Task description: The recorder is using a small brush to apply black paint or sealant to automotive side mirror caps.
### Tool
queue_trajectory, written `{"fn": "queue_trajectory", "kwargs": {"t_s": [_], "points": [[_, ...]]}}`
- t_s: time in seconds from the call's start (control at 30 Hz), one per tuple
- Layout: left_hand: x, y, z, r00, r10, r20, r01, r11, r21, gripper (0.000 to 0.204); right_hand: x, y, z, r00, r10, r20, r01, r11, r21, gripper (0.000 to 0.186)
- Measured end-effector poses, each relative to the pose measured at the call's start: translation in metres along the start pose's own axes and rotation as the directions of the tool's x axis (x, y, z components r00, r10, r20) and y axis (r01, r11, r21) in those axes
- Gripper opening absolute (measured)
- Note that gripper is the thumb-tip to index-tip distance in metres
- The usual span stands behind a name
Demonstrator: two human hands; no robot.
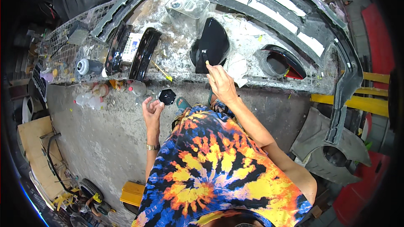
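A small hexagonal black container is held at its rim by my left hand, in front of the workbench. My right hand reaches up to a glossy black curved part, its fingers closed around a small yellowish item, too small to name, at the part's lower end. Beside that part is a crumpled white cloth. A stick with a yellow tip lies to the left, near two long glossy black pieces.
A black-and-red part lies at the right. A large dark bumper shell with white strips spans the back. A translucent container sits behind, a blue-grey jug at left. Bottles stand below. Yellow beams are at right.
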State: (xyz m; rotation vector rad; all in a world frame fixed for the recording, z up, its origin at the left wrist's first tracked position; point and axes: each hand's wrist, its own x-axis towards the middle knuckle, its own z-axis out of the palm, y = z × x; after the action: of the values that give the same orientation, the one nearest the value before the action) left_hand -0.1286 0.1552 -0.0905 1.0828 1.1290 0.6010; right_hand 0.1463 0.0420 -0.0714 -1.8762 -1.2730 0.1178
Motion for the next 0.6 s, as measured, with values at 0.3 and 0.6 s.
{"fn": "queue_trajectory", "kwargs": {"t_s": [0.3, 0.6], "points": [[0.004, -0.002, -0.003, 1.0, 0.004, -0.005, -0.004, 1.0, -0.018, 0.052, -0.015, -0.008, 0.003, 0.996, -0.004, 0.094, 0.006, 1.0, -0.02, 0.034], [0.004, 0.01, 0.005, 1.0, -0.005, -0.012, 0.005, 0.999, -0.038, 0.055, -0.026, -0.02, -0.004, 0.977, 0.013, 0.215, -0.034, 0.995, 0.096, 0.028]]}}
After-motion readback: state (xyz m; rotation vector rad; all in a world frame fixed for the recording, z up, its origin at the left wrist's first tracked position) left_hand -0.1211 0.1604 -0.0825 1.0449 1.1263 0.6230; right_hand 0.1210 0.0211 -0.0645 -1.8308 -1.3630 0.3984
